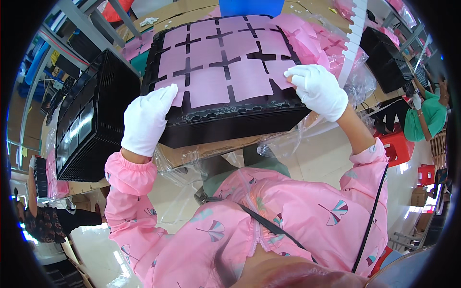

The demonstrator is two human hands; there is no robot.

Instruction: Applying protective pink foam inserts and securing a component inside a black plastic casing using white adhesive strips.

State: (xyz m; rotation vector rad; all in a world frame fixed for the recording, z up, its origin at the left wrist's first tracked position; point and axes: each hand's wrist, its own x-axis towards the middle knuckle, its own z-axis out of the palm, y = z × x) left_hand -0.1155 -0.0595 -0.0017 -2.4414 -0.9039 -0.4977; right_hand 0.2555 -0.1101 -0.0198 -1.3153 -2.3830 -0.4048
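Pale glossy floor (314, 163), red plastic stools (400, 148), grey metal framework (82, 24), possibly slatted wood (438, 148) at the blurred rim

No words, labels, brands, numbers or signs can be read anywhere in the frame.
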